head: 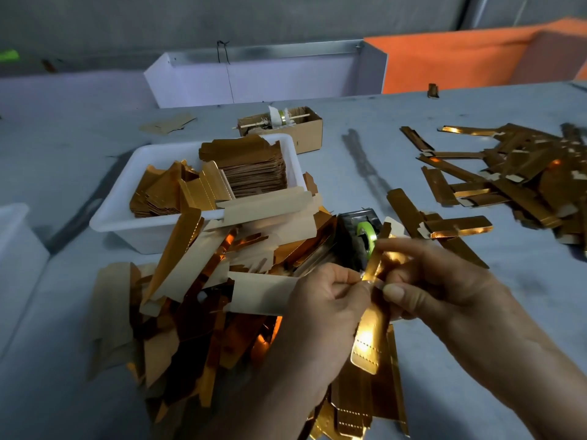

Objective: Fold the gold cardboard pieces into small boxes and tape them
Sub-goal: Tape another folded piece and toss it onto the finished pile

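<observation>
Both hands meet just in front of the tape dispenser (359,236), a dark block carrying a green roll of tape. Between them stands a long, narrow gold cardboard piece (370,328), held nearly upright, its foil face catching a bright glare; a dotted perforation line crosses its rounded lower flap, and its upper end reaches up in front of the green roll. The left hand (324,306) curls its fingers and pinches the piece at mid-length from the left. The right hand (425,281) pinches it from the other side, thumb flat along the strip and fingertips closed on the upper part. A small clear bit shows where the thumbs meet, though I cannot tell if it is tape. To the left of the dispenser lies a loose heap of flat blanks (203,300), some showing shiny orange-gold, others their dull tan backs. Behind that heap, a white plastic tub (127,217) holds stacked blanks. To the right of the dispenser, folded slim gold boxes (508,173) lie scattered on the grey table (63,392). Further back from the tub sits a small brown carton (305,131).
</observation>
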